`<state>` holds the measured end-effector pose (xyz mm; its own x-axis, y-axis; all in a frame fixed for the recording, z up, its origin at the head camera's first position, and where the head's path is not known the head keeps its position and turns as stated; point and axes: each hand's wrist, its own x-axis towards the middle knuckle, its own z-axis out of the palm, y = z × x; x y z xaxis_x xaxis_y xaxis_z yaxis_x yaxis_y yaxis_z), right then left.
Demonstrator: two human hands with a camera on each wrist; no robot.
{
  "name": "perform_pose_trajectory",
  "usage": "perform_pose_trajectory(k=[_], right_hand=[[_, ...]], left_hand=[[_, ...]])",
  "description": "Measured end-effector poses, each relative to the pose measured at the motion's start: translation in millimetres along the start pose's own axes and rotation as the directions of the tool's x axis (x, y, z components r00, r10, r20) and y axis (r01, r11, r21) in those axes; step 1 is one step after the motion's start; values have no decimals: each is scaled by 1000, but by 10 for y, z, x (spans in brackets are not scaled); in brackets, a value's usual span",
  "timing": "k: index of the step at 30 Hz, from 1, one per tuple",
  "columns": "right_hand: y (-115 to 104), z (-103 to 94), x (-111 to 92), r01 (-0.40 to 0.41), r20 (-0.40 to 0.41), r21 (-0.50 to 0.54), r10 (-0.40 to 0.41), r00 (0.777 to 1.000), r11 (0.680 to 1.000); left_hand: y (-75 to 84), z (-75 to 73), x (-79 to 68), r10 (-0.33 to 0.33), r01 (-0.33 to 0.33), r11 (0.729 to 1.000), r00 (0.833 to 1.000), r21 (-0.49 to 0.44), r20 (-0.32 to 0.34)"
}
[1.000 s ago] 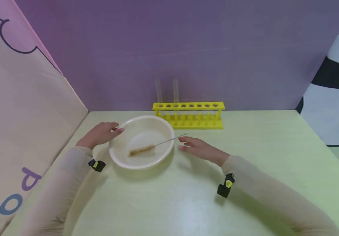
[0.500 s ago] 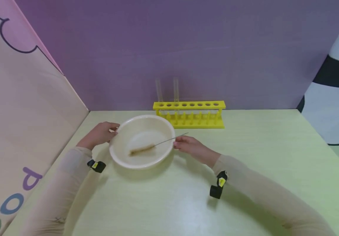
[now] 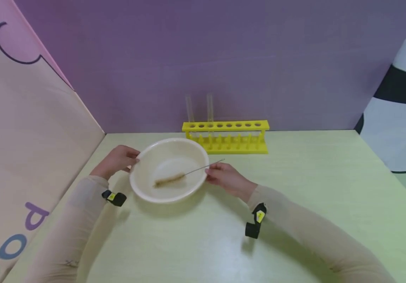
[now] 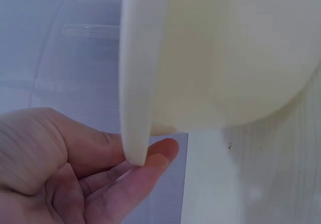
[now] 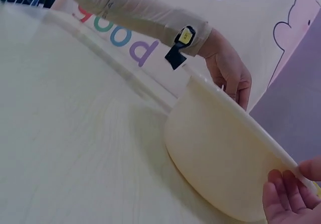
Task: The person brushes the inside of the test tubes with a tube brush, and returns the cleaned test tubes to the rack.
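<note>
A cream plastic basin (image 3: 169,157) stands on the table, left of the middle in the head view. Inside it lies a test tube brush (image 3: 169,180) with tan bristles, its thin wire handle leaning out over the right rim. My left hand (image 3: 118,160) grips the basin's left rim; in the left wrist view the thumb is on top and the fingers (image 4: 133,184) curl beneath. On the opposite side my right hand (image 3: 229,179) holds the right rim, close to the wire. The right wrist view shows its fingertips (image 5: 291,189) against the basin's outer wall.
Behind the basin, a yellow test tube rack (image 3: 225,148) stands near the purple back wall. Two clear test tubes (image 3: 210,108) sit upright in its left holes. A printed cloth wall (image 3: 29,129) borders the pale table (image 3: 188,243) on the left.
My right hand has moved left onto the basin's right rim and taken hold of it. The left hand has closed its fingers on the left rim. The basin stays in place.
</note>
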<state>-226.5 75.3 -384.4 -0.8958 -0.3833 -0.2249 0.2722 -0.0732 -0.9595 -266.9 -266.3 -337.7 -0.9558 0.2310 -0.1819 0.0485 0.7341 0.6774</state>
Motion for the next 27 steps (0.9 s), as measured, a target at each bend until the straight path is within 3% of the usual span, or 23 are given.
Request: perform_pose_trajectory(k=[3,7,18,27], right_hand=[[0,30,12,-42,-4,109,43,999,993],[-9,51,11,-80,-17,179,84,996,981],[-63,45,-9,-99,-19,202,105,994,974],[-31,5,41,-103,7,199,104,995,975]], left_hand=[[-20,-3,-1,-28,29,998,1000,-47,5],[-34,4,0,-57,59,994,998,-97,14],[-50,-1,27,-80,80,985,997,-155,6],[-79,-33,29,-100,109,969,994,-221,48]])
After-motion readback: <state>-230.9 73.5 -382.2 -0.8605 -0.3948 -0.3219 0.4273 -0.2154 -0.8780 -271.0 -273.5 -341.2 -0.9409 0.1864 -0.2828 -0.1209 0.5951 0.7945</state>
